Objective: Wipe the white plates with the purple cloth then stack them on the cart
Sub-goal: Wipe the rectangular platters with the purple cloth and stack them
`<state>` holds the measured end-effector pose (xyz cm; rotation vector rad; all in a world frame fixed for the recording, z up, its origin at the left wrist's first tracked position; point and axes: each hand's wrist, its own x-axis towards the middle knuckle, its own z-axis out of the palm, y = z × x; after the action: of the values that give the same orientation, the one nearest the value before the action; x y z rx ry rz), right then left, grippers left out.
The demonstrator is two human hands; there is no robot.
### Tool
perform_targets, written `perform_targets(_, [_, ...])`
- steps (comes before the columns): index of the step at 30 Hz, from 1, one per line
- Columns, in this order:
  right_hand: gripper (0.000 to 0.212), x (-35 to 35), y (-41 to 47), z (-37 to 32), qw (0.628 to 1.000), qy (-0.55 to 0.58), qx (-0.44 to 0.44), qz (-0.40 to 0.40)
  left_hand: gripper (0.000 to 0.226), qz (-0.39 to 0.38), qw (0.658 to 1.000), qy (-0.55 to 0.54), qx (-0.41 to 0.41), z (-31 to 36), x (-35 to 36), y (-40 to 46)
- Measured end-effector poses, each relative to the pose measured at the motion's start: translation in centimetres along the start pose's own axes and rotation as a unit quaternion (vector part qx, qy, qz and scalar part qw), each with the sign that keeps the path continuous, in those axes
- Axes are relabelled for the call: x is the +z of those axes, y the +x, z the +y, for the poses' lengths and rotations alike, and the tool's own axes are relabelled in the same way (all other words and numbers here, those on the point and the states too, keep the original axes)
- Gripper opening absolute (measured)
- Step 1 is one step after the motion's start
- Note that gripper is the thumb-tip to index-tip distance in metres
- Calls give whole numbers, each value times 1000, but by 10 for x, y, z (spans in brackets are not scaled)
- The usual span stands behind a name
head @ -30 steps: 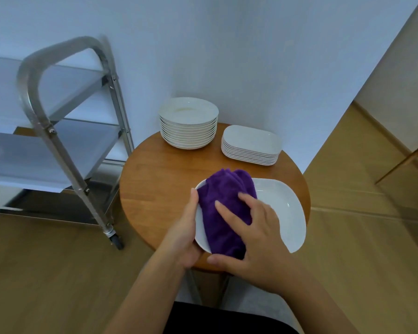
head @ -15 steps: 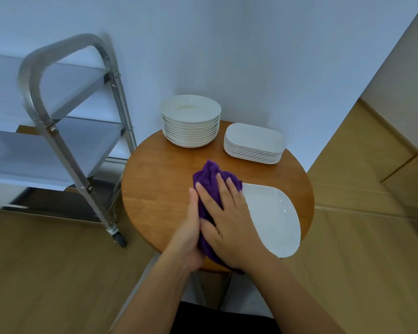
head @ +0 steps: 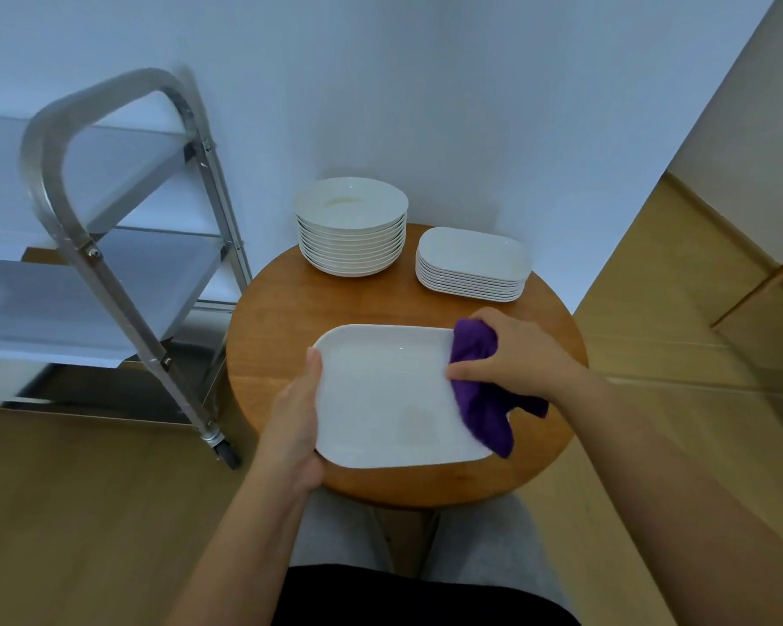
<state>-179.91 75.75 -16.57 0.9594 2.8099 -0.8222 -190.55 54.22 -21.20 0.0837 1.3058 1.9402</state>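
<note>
2 hands point(head: 295, 429) | L grips plate point(head: 389, 399) edge | R point(head: 514, 354) bunches cloth point(head: 482, 390)

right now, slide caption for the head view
Left hand steadies a rectangular plate; right hand wipes with purple cloth.

A plain domestic or small dining-service corner. A small round wooden surface point(head: 290, 318) stands against a bare pale wall point(head: 493, 106). At its back edge sit a stack of round white plates point(head: 351, 228) and, just beside it to the right, a stack of rectangular white plates point(head: 473, 264). Left of the surface stands a steel wheeled cart point(head: 109, 228) with shelves. Light wood flooring point(head: 78, 512) runs beneath.
</note>
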Motion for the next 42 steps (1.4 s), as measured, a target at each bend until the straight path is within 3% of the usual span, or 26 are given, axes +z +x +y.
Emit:
perform_targets(2, [62, 6, -6, 10, 991, 129, 27, 10, 37, 24, 1000, 5, 9, 5, 1, 4])
perform_targets(5, [52, 24, -17, 16, 950, 300, 66, 60, 35, 54, 999, 4, 3, 4, 5, 8])
perform_targets(11, [62, 57, -35, 17, 872, 444, 160, 128, 37, 107, 993, -46, -12, -12, 8, 8])
perform_targets(18, [65, 76, -43, -8, 698, 639, 194, 258, 44, 168, 975, -142, -23, -31, 37, 2])
perform_targets(21, [72, 81, -42, -23, 661, 660, 194, 301, 49, 145, 969, -197, -33, -42, 52, -3])
perform_targets(25, [66, 67, -45, -13, 684, 649, 186, 276, 46, 15, 990, -136, -43, -37, 33, -9])
perform_targets(29, [59, 50, -45, -3, 775, 577, 125, 225, 34, -103, 990, -26, -91, -9, 11, 2])
perform_targets(32, [60, 38, -44, -6, 824, 525, 105, 185, 29, -123, 988, 41, -86, 2, 10, 4])
perform_targets(36, [78, 19, -40, -6, 926, 200, 3, 322, 35, -105, 991, 76, -39, -3, 18, 1])
perform_targets(39, [77, 25, -32, -24, 959, 4, -109, 262, 31, -101, 990, 93, -4, -4, 27, -2])
perform_targets(42, [74, 45, -29, -43, 965, -66, -113, 227, 34, -96, 989, 103, 42, -3, 31, -5])
